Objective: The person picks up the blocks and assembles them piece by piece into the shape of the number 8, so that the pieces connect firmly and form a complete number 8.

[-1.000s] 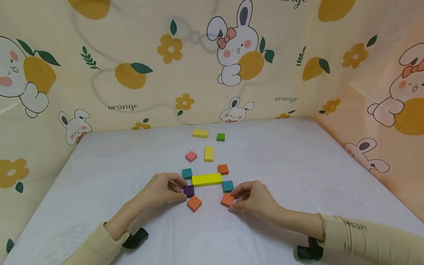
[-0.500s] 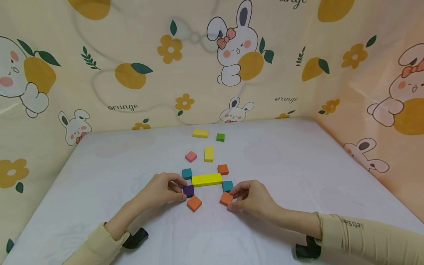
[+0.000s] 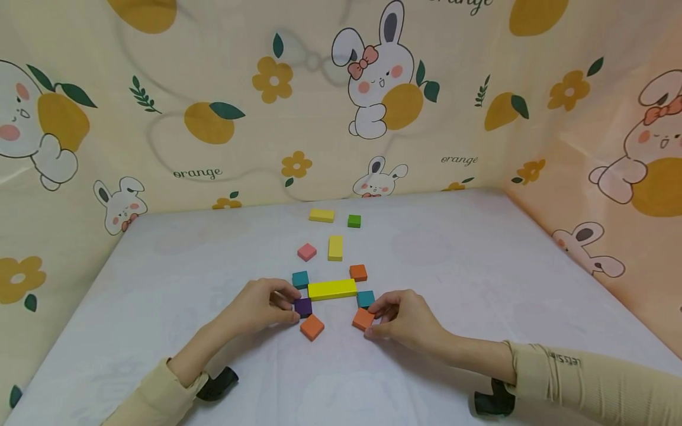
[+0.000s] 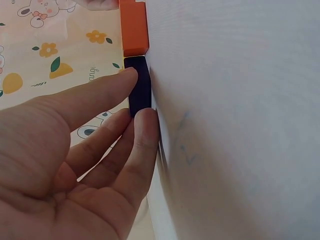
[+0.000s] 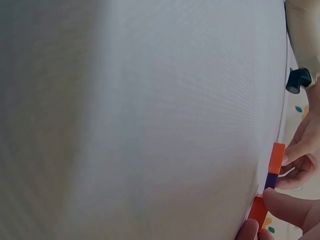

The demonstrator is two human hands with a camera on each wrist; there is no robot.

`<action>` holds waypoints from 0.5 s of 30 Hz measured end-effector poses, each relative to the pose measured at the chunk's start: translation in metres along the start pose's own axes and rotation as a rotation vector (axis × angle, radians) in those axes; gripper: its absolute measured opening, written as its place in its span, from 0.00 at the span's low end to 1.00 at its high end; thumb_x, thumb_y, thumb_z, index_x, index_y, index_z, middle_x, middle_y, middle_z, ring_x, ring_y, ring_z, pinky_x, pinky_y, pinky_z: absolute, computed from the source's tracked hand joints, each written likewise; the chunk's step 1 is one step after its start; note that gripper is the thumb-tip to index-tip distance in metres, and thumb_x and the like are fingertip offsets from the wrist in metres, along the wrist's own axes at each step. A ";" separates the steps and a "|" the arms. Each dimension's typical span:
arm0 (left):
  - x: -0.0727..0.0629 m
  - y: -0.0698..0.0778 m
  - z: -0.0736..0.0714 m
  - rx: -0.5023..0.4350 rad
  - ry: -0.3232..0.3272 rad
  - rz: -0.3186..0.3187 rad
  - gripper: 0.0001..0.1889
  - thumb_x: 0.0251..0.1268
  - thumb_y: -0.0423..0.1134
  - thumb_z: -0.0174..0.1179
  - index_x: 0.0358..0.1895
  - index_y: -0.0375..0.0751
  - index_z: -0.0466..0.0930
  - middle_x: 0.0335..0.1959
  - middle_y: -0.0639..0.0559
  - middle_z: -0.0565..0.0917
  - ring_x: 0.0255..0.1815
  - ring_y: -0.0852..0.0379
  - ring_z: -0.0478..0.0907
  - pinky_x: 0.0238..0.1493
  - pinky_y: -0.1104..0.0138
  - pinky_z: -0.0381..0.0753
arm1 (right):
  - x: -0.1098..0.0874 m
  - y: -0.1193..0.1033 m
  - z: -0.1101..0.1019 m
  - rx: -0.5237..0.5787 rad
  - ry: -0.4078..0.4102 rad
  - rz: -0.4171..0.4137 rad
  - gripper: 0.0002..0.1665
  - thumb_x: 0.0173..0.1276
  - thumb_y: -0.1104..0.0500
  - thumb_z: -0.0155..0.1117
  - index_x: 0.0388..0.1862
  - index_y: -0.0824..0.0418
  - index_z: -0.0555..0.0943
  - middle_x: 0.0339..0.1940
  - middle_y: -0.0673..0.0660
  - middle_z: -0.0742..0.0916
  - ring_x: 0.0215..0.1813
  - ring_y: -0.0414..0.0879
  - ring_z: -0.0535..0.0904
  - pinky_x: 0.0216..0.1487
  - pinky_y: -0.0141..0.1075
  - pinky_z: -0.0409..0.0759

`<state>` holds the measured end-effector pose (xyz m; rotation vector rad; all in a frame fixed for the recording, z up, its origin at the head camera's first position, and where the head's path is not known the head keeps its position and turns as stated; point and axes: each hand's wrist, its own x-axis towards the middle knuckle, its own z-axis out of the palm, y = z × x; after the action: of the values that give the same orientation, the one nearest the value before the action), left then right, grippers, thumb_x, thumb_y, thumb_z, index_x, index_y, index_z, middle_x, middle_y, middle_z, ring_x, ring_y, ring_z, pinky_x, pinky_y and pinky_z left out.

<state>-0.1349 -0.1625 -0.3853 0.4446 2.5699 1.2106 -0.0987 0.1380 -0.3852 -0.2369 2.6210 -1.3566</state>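
My left hand (image 3: 263, 305) pinches a small purple block (image 3: 303, 307) at the near left corner of a long yellow block (image 3: 332, 289). Its thumb lies on the purple face in the left wrist view, fingertips at the other end. On the right, thumb and fingers of my right hand (image 3: 410, 319) hold an orange block (image 3: 363, 320), slightly turned, right below a teal block (image 3: 365, 299). Another orange block (image 3: 312, 327) sits turned like a diamond just in front of the purple one. A second teal block (image 3: 300, 279) and a third orange block (image 3: 358, 273) flank the yellow block's far corners.
Farther back on the white tabletop (image 3: 453, 254) lie a pink block (image 3: 306, 251), an upright-pointing yellow block (image 3: 335, 248), a sideways yellow block (image 3: 322, 215) and a green block (image 3: 354, 220). A printed cloth with rabbits (image 3: 380, 77) hangs behind and at both sides.
My right hand has slid its orange block slightly left and a touch away from me, closer under the teal block. The left hand and purple block have stayed put.
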 end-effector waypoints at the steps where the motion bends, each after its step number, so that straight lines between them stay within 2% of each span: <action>1: 0.000 0.000 0.000 0.000 0.001 0.002 0.16 0.52 0.37 0.76 0.45 0.43 0.84 0.37 0.54 0.83 0.36 0.57 0.79 0.41 0.65 0.82 | 0.000 0.000 0.000 -0.001 0.001 -0.001 0.20 0.44 0.59 0.85 0.37 0.60 0.86 0.25 0.51 0.82 0.29 0.45 0.76 0.28 0.32 0.75; 15: 0.000 0.001 0.000 -0.010 0.003 -0.003 0.16 0.52 0.36 0.75 0.45 0.43 0.84 0.38 0.54 0.83 0.36 0.57 0.79 0.41 0.65 0.82 | -0.002 0.000 0.000 0.002 0.004 -0.002 0.21 0.44 0.60 0.85 0.37 0.60 0.86 0.25 0.51 0.82 0.29 0.45 0.75 0.28 0.32 0.75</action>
<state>-0.1343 -0.1620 -0.3842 0.4374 2.5651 1.2232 -0.0969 0.1386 -0.3849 -0.2367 2.6231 -1.3616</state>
